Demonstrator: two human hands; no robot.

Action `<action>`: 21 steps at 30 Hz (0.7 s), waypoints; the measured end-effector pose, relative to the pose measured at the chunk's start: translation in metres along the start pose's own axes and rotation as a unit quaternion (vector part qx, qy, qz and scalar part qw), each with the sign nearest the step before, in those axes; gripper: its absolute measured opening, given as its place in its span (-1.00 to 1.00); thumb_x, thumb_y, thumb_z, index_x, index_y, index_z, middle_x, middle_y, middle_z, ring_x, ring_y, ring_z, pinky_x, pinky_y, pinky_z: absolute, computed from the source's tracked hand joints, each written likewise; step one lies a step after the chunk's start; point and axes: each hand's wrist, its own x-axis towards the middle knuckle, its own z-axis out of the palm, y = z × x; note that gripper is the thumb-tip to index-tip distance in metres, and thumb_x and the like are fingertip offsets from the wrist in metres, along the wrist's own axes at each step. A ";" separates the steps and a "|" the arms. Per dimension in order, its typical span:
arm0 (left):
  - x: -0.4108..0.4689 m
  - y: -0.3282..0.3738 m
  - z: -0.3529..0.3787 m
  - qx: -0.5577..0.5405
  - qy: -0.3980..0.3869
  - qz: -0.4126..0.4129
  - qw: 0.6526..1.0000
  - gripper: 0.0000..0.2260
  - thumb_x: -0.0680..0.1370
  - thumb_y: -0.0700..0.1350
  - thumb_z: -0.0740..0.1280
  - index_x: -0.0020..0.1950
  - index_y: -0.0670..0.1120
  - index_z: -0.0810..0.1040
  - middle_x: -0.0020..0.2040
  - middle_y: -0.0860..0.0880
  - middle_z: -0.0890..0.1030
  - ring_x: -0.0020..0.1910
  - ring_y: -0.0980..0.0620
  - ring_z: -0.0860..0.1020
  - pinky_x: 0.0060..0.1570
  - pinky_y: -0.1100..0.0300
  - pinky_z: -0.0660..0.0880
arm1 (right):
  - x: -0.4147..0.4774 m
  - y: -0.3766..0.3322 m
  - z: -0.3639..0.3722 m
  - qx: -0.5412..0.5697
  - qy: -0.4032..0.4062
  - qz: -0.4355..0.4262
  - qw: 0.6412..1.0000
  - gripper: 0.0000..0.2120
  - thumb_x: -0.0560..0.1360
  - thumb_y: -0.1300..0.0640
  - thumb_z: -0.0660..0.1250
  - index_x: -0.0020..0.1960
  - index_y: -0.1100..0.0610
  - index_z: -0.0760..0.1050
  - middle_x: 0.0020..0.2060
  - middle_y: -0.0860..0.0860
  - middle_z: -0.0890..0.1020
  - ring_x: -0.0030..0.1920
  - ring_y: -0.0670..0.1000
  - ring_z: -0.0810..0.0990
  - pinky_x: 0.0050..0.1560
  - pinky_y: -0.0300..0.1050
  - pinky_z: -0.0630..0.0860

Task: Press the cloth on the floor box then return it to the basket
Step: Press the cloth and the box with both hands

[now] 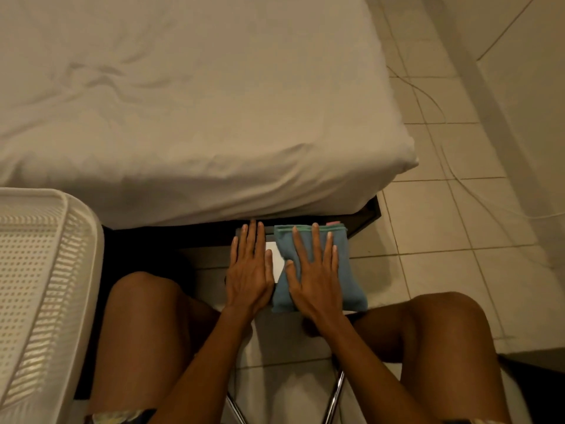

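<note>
On the floor box [276,258]: one folded blue cloth [342,270]; right hand [315,286] flat, fingers spread, pressing it; left hand [249,276] flat, open, beside it.

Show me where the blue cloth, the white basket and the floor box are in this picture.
blue cloth [351,270]: head view, bare right part of the folded cloth.
white basket [39,270]: head view, its perforated side wall.
floor box [276,258]: head view, bare white top between the hands.

Landmark: floor box [273,261], between the 2 knees, just before the bed [195,102].
Cloth [345,270]: on the box's right part.
Right hand [315,276]: flat on the cloth.
Left hand [249,270]: flat on the box's left part, beside the cloth.
Basket [39,286]: well left of the box.
</note>
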 end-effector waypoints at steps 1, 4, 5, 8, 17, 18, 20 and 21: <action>-0.001 0.000 0.000 0.000 -0.002 0.001 1.000 -0.48 0.67 0.03 -0.13 0.61 -0.13 -0.02 0.63 -0.08 0.00 0.61 0.02 -0.07 0.57 0.10 -0.14 | -0.002 0.001 0.002 -0.001 0.002 0.002 1.000 -0.37 0.63 -0.16 0.01 0.62 -0.07 -0.12 0.62 0.08 -0.13 0.61 0.18 -0.17 0.57 0.23 -0.05; -0.002 -0.001 0.000 -0.007 -0.014 0.007 1.000 -0.47 0.67 0.05 -0.16 0.61 -0.13 -0.07 0.63 -0.07 -0.05 0.62 0.03 -0.12 0.57 0.06 -0.14 | -0.003 0.003 0.006 -0.012 0.003 0.001 1.000 -0.37 0.63 -0.15 0.01 0.63 -0.04 -0.10 0.62 0.10 -0.11 0.61 0.18 -0.15 0.57 0.24 -0.05; -0.003 -0.001 0.000 -0.006 -0.016 0.008 1.000 -0.46 0.67 0.05 -0.15 0.61 -0.13 -0.07 0.63 -0.07 -0.06 0.62 0.03 -0.13 0.57 0.04 -0.13 | 0.000 0.003 0.005 -0.009 0.002 -0.001 1.000 -0.37 0.63 -0.15 0.01 0.63 -0.04 -0.10 0.62 0.10 -0.12 0.61 0.18 -0.16 0.57 0.22 -0.07; -0.003 -0.001 0.000 0.002 -0.011 0.007 1.000 -0.47 0.67 0.04 -0.11 0.61 -0.14 -0.06 0.63 -0.08 -0.05 0.62 0.02 -0.11 0.58 0.02 -0.09 | 0.019 0.003 0.000 0.016 0.004 0.008 1.000 -0.39 0.63 -0.17 -0.04 0.62 -0.06 -0.12 0.62 0.08 -0.11 0.61 0.17 -0.18 0.58 0.20 -0.12; -0.004 -0.002 -0.001 -0.003 -0.020 0.001 1.000 -0.47 0.68 0.07 -0.21 0.62 -0.10 -0.11 0.64 -0.05 -0.06 0.61 0.05 -0.14 0.57 0.04 -0.08 | -0.025 0.007 0.008 0.036 0.001 -0.007 0.999 -0.39 0.63 -0.16 -0.01 0.62 -0.03 -0.04 0.62 0.08 -0.05 0.62 0.12 -0.12 0.57 0.23 -0.03; -0.004 -0.001 -0.001 -0.006 -0.021 0.002 1.000 -0.47 0.67 0.07 -0.22 0.62 -0.10 -0.11 0.64 -0.05 -0.07 0.61 0.06 -0.15 0.57 0.03 -0.08 | -0.024 0.007 0.008 0.035 -0.008 -0.010 0.999 -0.39 0.63 -0.18 -0.02 0.62 -0.05 -0.08 0.62 0.07 -0.08 0.61 0.12 -0.15 0.57 0.22 -0.05; -0.005 -0.001 -0.001 -0.006 -0.017 -0.001 1.000 -0.47 0.67 0.06 -0.21 0.62 -0.11 -0.08 0.64 -0.05 -0.05 0.61 0.05 -0.13 0.57 0.03 -0.07 | -0.005 0.007 0.004 0.031 -0.008 -0.017 0.999 -0.39 0.63 -0.19 -0.05 0.62 -0.09 -0.13 0.62 0.07 -0.11 0.61 0.13 -0.16 0.57 0.21 -0.08; -0.005 -0.001 -0.002 -0.002 -0.014 -0.001 1.000 -0.47 0.68 0.06 -0.18 0.62 -0.11 -0.07 0.64 -0.05 -0.04 0.62 0.05 -0.12 0.58 0.03 -0.07 | 0.008 0.007 0.000 0.031 -0.007 -0.018 0.999 -0.40 0.64 -0.19 -0.06 0.62 -0.10 -0.13 0.62 0.06 -0.11 0.61 0.13 -0.16 0.58 0.20 -0.09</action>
